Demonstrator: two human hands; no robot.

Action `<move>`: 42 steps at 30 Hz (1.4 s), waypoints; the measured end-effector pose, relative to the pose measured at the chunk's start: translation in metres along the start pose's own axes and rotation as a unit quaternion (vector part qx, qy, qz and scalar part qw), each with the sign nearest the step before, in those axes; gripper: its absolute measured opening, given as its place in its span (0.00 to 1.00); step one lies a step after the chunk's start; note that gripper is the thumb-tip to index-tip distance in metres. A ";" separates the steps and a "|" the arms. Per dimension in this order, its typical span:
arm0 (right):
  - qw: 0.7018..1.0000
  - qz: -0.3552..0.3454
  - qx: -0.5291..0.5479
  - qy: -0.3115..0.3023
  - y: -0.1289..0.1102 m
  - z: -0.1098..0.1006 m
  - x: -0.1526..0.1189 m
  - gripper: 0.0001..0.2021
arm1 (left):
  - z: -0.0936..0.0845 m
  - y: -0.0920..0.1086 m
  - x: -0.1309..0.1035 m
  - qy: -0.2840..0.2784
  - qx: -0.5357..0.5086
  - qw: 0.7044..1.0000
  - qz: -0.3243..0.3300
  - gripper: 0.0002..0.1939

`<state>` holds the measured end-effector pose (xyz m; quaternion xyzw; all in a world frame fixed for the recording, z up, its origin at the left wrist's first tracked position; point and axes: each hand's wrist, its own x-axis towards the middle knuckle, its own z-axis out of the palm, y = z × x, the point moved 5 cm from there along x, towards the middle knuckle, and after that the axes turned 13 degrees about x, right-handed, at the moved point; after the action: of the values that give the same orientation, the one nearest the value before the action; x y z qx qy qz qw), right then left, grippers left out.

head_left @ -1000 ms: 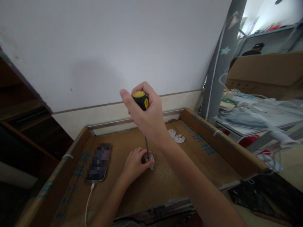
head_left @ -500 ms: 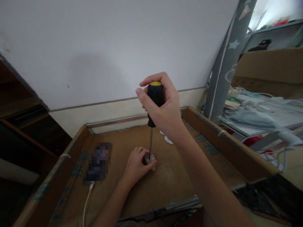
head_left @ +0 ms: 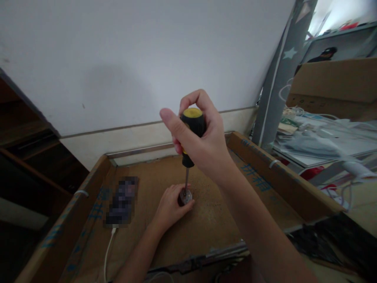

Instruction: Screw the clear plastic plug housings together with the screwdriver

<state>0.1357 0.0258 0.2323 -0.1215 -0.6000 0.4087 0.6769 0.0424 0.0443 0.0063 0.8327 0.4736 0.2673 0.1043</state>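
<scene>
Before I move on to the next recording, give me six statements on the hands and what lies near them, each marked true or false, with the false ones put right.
1. The right hand holds a screwdriver. True.
2. The screwdriver's handle is plain red. False: it is black and yellow.
3. The left hand holds a small clear piece. True.
4. The screwdriver lies flat. False: it stands nearly upright, its shaft reaching down to the small clear piece.
5. A white cable runs to the near end of a pixelated, phone-like object. True.
6. The phone-like object is right of the left hand. False: it is to the left of it.
</scene>
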 end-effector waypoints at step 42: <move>0.999 -0.038 -0.004 0.037 0.005 0.010 -0.005 0.14 | 0.002 -0.001 0.001 -0.012 -0.034 0.999 -0.011 0.18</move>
<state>0.1248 0.0219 0.2278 -0.1165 -0.5805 0.3759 0.7128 0.0432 0.0456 0.0040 0.8264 0.4724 0.2721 0.1411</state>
